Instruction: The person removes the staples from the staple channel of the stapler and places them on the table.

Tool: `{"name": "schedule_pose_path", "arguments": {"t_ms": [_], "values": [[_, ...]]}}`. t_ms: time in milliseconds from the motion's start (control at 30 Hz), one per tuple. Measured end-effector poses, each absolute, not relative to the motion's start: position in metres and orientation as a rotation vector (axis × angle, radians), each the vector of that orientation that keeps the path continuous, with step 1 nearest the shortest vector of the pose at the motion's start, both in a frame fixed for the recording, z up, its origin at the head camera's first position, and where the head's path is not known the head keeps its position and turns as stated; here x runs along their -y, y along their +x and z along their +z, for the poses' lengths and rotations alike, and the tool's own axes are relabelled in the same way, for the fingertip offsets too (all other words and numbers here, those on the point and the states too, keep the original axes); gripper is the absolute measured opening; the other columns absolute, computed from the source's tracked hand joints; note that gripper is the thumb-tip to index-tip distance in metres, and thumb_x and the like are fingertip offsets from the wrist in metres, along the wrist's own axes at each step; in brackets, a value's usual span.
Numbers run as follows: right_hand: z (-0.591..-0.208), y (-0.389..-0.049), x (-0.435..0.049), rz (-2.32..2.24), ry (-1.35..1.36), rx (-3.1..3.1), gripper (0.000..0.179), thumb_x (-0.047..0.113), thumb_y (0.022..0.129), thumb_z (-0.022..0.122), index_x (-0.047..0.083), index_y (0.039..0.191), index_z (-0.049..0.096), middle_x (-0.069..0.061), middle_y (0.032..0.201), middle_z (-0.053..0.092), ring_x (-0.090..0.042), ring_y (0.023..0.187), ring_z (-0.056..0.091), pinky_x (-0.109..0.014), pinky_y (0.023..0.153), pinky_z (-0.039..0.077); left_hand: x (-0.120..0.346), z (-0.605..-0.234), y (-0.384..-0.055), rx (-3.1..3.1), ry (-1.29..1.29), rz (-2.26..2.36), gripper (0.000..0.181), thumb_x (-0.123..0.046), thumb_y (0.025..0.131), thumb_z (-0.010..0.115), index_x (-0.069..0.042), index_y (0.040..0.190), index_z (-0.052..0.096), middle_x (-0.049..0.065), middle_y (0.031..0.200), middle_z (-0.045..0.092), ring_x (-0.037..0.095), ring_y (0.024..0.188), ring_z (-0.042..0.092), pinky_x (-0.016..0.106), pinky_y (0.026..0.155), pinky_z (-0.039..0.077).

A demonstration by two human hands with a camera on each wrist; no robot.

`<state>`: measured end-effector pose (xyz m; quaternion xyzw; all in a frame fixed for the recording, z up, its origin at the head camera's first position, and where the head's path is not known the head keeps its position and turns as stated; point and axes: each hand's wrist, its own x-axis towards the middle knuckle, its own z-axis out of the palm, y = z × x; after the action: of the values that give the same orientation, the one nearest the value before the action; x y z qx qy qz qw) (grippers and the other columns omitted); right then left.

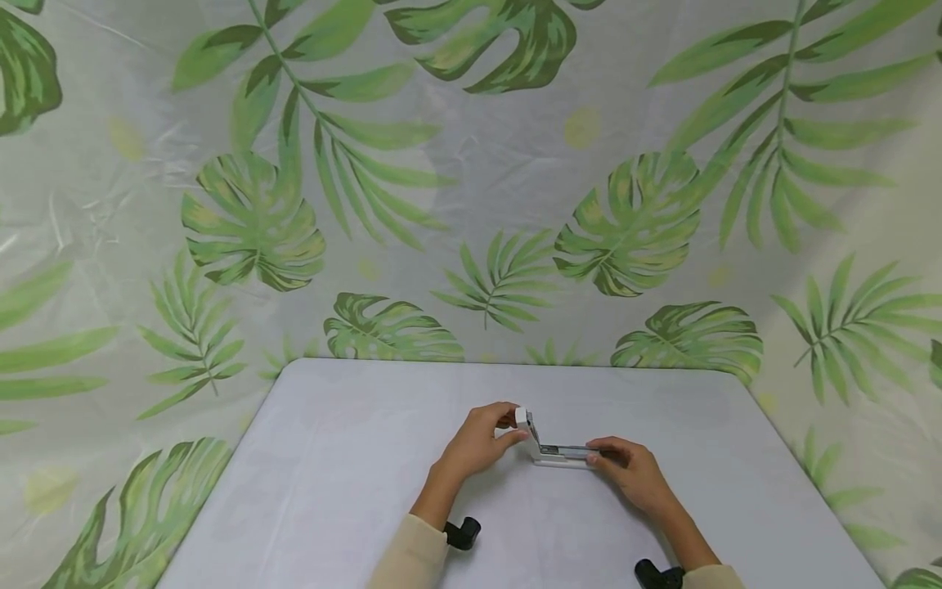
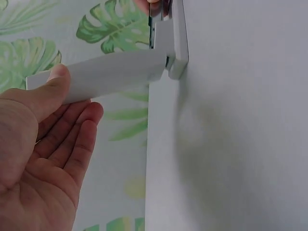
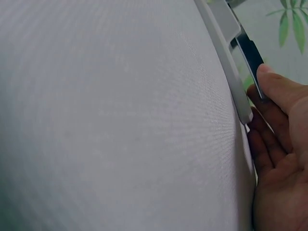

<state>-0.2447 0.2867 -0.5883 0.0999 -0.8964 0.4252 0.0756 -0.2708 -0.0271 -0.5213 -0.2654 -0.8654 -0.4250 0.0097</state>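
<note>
A white stapler (image 1: pixel 555 463) lies on the table with its top arm (image 2: pixel 113 74) swung up and back from the base. My left hand (image 1: pixel 474 442) pinches the raised end of that arm between thumb and fingers, the thumb flat on its outer face in the left wrist view. At the stapler's other end, my right hand (image 1: pixel 634 472) pinches the tip of the metal staple magazine (image 3: pixel 251 55). The magazine runs above the white base (image 3: pixel 231 72), with a gap showing between them near the tip. Right fingertips reach behind the base end and are partly hidden there.
A white-covered table (image 1: pixel 353 491) spreads around the stapler, its far edge meeting a leaf-printed curtain (image 1: pixel 508 180). Black wrist mounts (image 1: pixel 464 534) sit at both wrists, beside pale sleeves (image 1: pixel 414 552).
</note>
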Motion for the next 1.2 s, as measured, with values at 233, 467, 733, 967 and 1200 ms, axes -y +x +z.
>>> {"name": "schedule_pose_path", "arguments": {"t_ms": [233, 467, 733, 967, 1200], "values": [[-0.588, -0.245, -0.286, 1.290, 0.311, 2.682, 0.022, 0.033, 0.095, 0.076, 0.021, 0.113, 0.077, 0.000, 0.111, 0.077, -0.003, 0.099, 0.068, -0.025, 0.088, 0.055, 0.046, -0.528, -0.274, 2.744, -0.764, -1.327, 0.043, -0.034, 0.097, 0.073, -0.011, 0.132, 0.066, 0.003, 0.120, 0.072, 0.020, 0.112, 0.070, 0.035, 0.098, 0.057], [-0.588, -0.246, -0.286, 1.284, 0.297, 2.694, 0.022, 0.035, 0.095, 0.076, 0.023, 0.113, 0.077, 0.002, 0.110, 0.077, -0.001, 0.098, 0.067, -0.025, 0.088, 0.054, 0.060, -0.536, -0.276, 2.770, -0.737, -1.319, 0.032, -0.027, 0.094, 0.078, -0.013, 0.122, 0.070, -0.002, 0.109, 0.073, 0.016, 0.103, 0.069, 0.033, 0.093, 0.058], [-0.590, -0.246, -0.286, 1.278, 0.291, 2.687, 0.021, 0.033, 0.094, 0.077, 0.022, 0.112, 0.078, 0.001, 0.110, 0.077, -0.001, 0.097, 0.067, -0.025, 0.087, 0.054, 0.066, -0.545, -0.278, 2.834, -0.702, -1.258, 0.027, -0.026, 0.091, 0.080, -0.017, 0.115, 0.072, -0.006, 0.103, 0.072, 0.011, 0.097, 0.066, 0.031, 0.088, 0.056], [-0.589, -0.245, -0.287, 1.288, 0.290, 2.692, 0.022, 0.033, 0.094, 0.077, 0.023, 0.113, 0.077, 0.001, 0.110, 0.077, 0.000, 0.097, 0.066, -0.024, 0.086, 0.054, 0.067, -0.550, -0.280, 2.836, -0.696, -1.255, 0.027, -0.024, 0.089, 0.082, -0.015, 0.114, 0.072, -0.006, 0.101, 0.073, 0.009, 0.094, 0.065, 0.030, 0.085, 0.055], [-0.587, -0.243, -0.285, 1.289, 0.290, 2.685, 0.022, 0.032, 0.094, 0.077, 0.021, 0.113, 0.077, 0.000, 0.111, 0.077, -0.001, 0.099, 0.067, -0.025, 0.089, 0.055, 0.067, -0.550, -0.280, 2.828, -0.712, -1.232, 0.028, -0.024, 0.089, 0.083, -0.014, 0.113, 0.072, -0.004, 0.101, 0.073, 0.009, 0.092, 0.065, 0.028, 0.084, 0.055]]}}
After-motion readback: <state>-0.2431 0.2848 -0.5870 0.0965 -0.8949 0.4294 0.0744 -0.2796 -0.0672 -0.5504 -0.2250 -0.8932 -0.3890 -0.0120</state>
